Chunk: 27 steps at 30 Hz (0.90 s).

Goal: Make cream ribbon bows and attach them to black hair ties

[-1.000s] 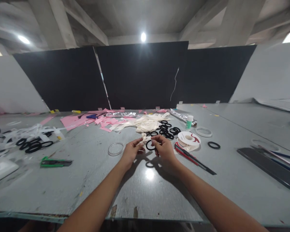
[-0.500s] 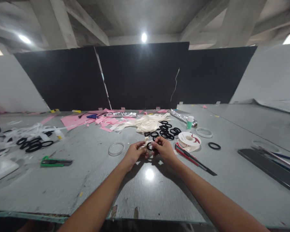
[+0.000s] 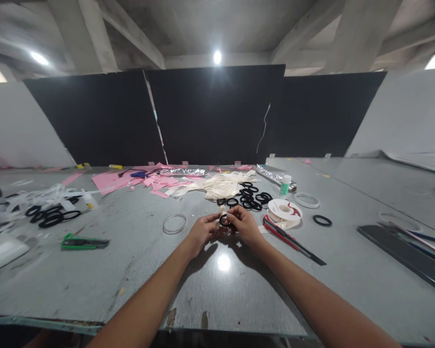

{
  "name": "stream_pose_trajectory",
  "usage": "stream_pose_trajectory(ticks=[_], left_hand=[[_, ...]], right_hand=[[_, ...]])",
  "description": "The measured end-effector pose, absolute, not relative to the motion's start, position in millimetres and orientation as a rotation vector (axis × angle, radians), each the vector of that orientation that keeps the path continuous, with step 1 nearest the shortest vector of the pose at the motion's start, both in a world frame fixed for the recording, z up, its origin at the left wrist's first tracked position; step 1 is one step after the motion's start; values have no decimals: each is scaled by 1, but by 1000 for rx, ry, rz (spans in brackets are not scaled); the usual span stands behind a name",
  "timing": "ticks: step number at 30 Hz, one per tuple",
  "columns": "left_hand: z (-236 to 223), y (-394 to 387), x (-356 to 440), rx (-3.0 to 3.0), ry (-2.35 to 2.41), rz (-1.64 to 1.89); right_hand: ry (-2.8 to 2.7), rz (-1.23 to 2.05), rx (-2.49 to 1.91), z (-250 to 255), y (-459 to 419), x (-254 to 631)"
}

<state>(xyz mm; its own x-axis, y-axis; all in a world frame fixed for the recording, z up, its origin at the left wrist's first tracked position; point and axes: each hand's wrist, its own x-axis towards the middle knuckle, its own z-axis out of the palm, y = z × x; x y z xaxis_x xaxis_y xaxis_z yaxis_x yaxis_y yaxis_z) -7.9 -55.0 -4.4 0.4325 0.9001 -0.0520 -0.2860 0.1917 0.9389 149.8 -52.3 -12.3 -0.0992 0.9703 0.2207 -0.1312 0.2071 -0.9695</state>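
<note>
Two bare hands meet just above a grey worktable [image 3: 137, 280], near the middle of my head-camera feed; the left hand [image 3: 202, 235] is curled nearly closed, thumb and fingers gathered around a small bunch of cream ribbon [image 3: 222, 209] that sticks up between the hands; the right hand [image 3: 243, 227] is narrowed to a pinch, thumb and fingertips on a thin black ring [image 3: 221, 220], which I see tilted up off the table, its open side towards me, against the cream ribbon.

Much of the grip is hidden from me: the fingers cover the lower part of the ribbon and the right edge of the ring; I cannot tell whether the ribbon passes through the ring or only lies behind it; the left fingertips merge into shadow, and both forearms run out of the bottom of my view.

Beyond the hands lies a pile of black rings [image 3: 251, 203], with loose cream ribbon strips [image 3: 223, 183] behind it; to the right of the right hand are a ribbon spool [image 3: 274, 209] and a red utility knife [image 3: 281, 235]; at the far right, a dark grey tray-like object [image 3: 395, 251] is cut off by the frame, its contents hard to make out.
</note>
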Motion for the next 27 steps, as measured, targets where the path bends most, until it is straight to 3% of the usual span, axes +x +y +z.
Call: stream_pose_trajectory(ticks=[19,27], left_hand=[[-11,-50,-5,1124,876,1144],[-9,-48,-9,1029,855,1075]], right_hand=[[-1615,777,-1082,-14,-57,150],[-1677,613,-1181,-12,-56,157]])
